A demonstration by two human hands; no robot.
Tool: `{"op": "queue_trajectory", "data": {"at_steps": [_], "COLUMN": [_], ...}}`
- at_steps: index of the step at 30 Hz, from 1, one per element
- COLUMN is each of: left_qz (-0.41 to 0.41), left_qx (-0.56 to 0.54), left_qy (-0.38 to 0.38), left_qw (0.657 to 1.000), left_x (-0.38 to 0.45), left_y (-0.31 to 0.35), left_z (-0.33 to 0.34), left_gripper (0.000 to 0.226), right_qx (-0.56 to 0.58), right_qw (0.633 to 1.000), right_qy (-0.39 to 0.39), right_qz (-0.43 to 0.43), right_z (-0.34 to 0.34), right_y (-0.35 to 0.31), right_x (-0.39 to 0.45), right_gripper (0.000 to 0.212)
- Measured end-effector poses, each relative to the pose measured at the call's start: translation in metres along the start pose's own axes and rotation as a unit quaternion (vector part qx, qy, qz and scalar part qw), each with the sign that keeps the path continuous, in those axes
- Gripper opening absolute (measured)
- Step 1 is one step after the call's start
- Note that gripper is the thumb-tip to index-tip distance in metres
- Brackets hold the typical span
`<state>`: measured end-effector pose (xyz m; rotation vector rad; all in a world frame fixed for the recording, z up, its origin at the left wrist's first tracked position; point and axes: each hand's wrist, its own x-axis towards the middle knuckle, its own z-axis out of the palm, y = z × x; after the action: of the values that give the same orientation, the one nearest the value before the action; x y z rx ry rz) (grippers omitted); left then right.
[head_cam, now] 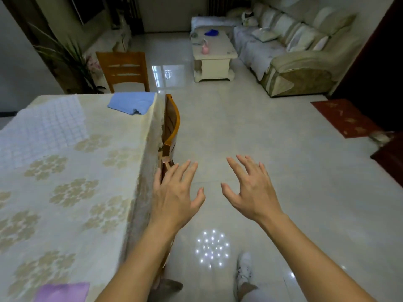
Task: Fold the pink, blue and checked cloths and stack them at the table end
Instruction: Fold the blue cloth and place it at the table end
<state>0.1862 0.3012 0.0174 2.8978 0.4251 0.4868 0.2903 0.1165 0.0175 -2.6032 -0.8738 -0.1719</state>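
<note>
Both hands out over the tiled floor, left hand (pixel 176 192) and right hand (pixel 250 188) spread wide, holding nothing. Folded blue cloth (pixel 130 102) sits at the bench's (pixel 76 171) far end, pinkish-purple cloth (pixel 63 292) at the near edge.

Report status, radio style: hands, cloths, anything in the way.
Left hand and right hand open, empty, over the floor. Blue cloth folded at far table end; pink cloth at near edge. Checked cloth unclear. Chair tucked alongside.

Hands (pixel 214 190) spread (empty) beside table (pixel 91 171).
</note>
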Motion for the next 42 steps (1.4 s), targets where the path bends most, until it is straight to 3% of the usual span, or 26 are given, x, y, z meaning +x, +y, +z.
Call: {"op": "queue_trajectory", "data": {"at_steps": [11,22,32,42], "left_qz": [0.015,-0.03,-0.045,-0.086], "left_qx": [0.031,0.047,0.051,0.039], "left_qy": [-0.025,-0.01,-0.005,0.018], "left_qw": [0.999,0.998,0.998,0.995], "left_x": [0.124,0.226,0.292,0.418], "left_y": [0.074,0.129,0.109,0.033], "left_z": [0.067,0.106,0.139,0.176], "left_gripper": [0.066,0.069,0.067,0.067], "right_qx": [0.005,0.019,0.032,0.03], "right_qw": [1.0,1.0,0.999,0.998], "right_qy": [-0.006,-0.007,-0.015,-0.036], "right_qz": [0.024,0.006,-0.009,-0.034], "right_z": [-0.001,-0.017,0.012,0.058], "right_y": [0.126,0.222,0.243,0.228], "right_x": [0.091,0.189,0.268,0.416], "right_gripper": [0.074,0.074,0.073,0.073]}}
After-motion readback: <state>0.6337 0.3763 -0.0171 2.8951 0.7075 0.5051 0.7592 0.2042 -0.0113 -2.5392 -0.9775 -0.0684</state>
